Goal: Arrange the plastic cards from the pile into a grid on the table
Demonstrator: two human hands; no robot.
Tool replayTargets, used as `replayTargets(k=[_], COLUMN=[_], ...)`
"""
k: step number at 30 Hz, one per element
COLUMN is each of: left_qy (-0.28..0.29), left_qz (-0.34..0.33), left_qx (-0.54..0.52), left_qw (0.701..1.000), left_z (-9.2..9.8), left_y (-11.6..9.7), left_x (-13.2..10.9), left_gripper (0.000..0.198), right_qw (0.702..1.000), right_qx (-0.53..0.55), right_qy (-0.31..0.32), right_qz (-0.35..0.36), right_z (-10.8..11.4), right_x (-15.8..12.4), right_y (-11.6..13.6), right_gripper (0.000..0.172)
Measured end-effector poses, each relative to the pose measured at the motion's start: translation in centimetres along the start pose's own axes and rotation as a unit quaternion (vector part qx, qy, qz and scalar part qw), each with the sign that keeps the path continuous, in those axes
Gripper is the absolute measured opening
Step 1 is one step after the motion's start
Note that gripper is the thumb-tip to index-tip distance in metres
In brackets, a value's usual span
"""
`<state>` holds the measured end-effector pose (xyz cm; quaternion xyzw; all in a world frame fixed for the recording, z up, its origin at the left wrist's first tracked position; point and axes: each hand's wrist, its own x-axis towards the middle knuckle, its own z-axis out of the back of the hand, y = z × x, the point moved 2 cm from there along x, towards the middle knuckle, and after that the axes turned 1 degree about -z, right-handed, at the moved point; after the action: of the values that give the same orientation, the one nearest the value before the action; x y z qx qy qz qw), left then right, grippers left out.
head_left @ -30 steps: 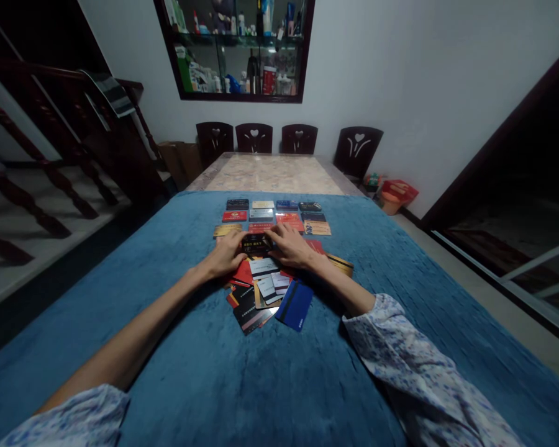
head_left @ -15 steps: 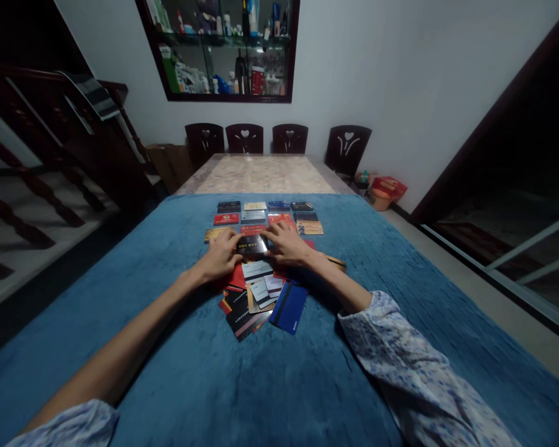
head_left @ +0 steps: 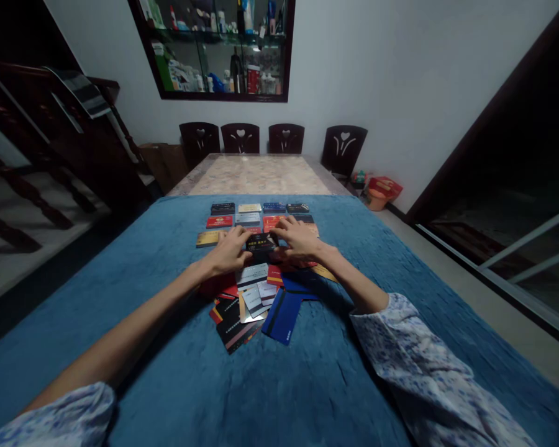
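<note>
A black VIP card [head_left: 259,243] is held between both hands, its face with yellow print turned up toward me. My left hand [head_left: 229,249] grips its left edge, fingers closed. At the right edge my right hand [head_left: 297,239] pinches it, partly covering the cards behind. Below lies a loose heap: a white card [head_left: 252,275], a blue card [head_left: 282,315], black cards [head_left: 233,323] and red ones, overlapping. Beyond the hands, cards lie in rows, among them a red card [head_left: 219,221] and a gold card [head_left: 208,238].
A blue cloth [head_left: 168,372] covers the near table; its far part shows a patterned top [head_left: 261,171]. Dark chairs [head_left: 240,138] stand at the far end. On the floor at right are a red bag and an orange bucket [head_left: 377,198].
The black card, still in both hands, has shifted slightly right relative to the rows and tilted up more. The view has moved a little, and more of the blue cards shows.
</note>
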<state>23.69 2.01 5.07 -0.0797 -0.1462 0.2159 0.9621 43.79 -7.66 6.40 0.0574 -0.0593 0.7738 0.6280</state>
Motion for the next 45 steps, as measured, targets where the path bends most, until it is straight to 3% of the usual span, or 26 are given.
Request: replayTargets(k=[22, 45], left_qy=[0.037, 0.075], left_qz=[-0.068, -0.029], left_qx=[-0.002, 0.050], left_qw=[0.997, 0.995], left_z=[-2.3, -4.2], left_y=[-3.0, -2.8], left_x=[8.6, 16.9], left_gripper=[0.036, 0.039], right_qw=[0.999, 0.994], right_qx=[-0.026, -0.046], right_qy=[0.013, 0.031], right_qz=[-0.041, -0.090], right_z=[0.1, -0.8], right_x=[-2.6, 0.1], right_y=[-8.1, -14.4], right_gripper=[0.054, 0.049])
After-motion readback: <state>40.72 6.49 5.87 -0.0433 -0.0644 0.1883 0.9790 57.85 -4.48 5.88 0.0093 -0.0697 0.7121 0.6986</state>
